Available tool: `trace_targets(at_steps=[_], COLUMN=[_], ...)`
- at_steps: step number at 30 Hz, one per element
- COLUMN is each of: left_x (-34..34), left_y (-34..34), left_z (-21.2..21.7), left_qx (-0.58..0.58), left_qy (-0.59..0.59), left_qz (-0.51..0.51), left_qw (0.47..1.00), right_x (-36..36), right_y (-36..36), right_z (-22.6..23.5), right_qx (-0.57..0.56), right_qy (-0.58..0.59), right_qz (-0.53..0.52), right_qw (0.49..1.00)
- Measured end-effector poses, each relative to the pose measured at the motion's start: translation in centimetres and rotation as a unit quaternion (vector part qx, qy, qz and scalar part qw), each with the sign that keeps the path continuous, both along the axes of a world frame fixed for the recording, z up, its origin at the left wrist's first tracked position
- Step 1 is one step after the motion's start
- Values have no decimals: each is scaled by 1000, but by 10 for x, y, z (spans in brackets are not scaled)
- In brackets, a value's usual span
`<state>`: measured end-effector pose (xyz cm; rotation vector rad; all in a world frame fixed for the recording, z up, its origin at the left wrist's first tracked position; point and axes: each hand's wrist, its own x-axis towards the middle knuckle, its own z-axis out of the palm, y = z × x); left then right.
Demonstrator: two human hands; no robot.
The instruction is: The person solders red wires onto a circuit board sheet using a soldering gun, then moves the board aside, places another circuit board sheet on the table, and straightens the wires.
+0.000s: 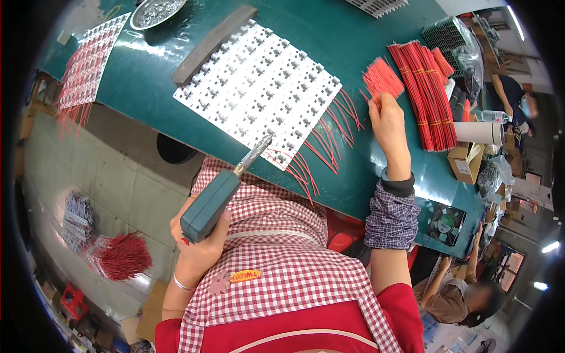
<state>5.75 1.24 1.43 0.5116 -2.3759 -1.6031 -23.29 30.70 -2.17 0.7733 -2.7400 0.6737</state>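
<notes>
My left hand (pixel 203 253) is wrapped round the handle of a dark green soldering gun (pixel 209 203). The gun's metal tip points up and to the right, over the near edge of a white circuit board panel (pixel 253 88) with rows of small dark parts. Thin red wires (pixel 321 147) trail from the panel's lower right edge over the table. Farther right, my right hand (pixel 389 123) has its thumb and fingers pinched at the near side of a pile of short red wires (pixel 384 77). A red wire end shows at its fingertips.
A dark bar (pixel 215 44) lies along the panel's upper left side. Another wired panel (pixel 94 65) overhangs the table's left end, near a metal bowl (pixel 158 13). Bundled red wires (pixel 421 94), a white roll (pixel 478 133) and a fan (pixel 446 225) are at the right. Two people work beyond.
</notes>
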Motion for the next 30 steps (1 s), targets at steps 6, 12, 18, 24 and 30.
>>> trace_targets(at_steps=[6,12,18,24,30], left_x=[1,9,11,13,13], left_y=[-2,-3,-2,-2,-1], left_z=[3,3,2,0,-2], left_qx=[-3,22,18,-21,-55], left_qy=[4,-25,-32,-20,1], left_qz=[4,10,3,-17,-20], left_qw=[1000,999,999,999,998], right_x=[20,94,131,132,132], right_y=[-22,-80,-98,-101,-98], right_z=[7,22,9,5,0], right_qx=[105,-73,-40,17,-4], right_qy=[53,14,-39,-4,-12], right_qz=[-33,115,96,101,92], right_qw=[993,991,994,995,996])
